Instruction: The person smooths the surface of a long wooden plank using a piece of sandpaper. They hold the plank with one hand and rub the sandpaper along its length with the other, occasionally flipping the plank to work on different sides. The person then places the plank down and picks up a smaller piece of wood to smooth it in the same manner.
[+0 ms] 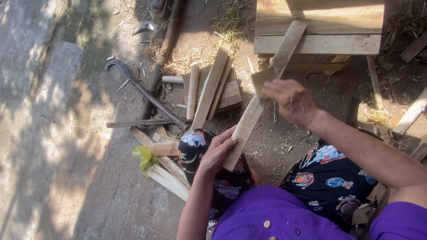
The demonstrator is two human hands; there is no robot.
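Observation:
My left hand (217, 150) grips the near end of a long flat wooden slat (249, 120). The slat slants up and away, and its far end rests on a low wooden bench (318, 43). My right hand (291, 101) presses a small brownish sheet, probably sandpaper (262, 80), against the slat's middle. I sit with my knees apart in patterned cloth and a purple top, and the slat's near end lies over my left knee.
A stack of cut wooden slats (212, 86) lies on the dirt ahead. A curved sickle (142, 91) rests left of it, next to a bamboo pole (163, 49). More slats and a yellow scrap (144, 156) lie by my left knee. Paving runs along the left.

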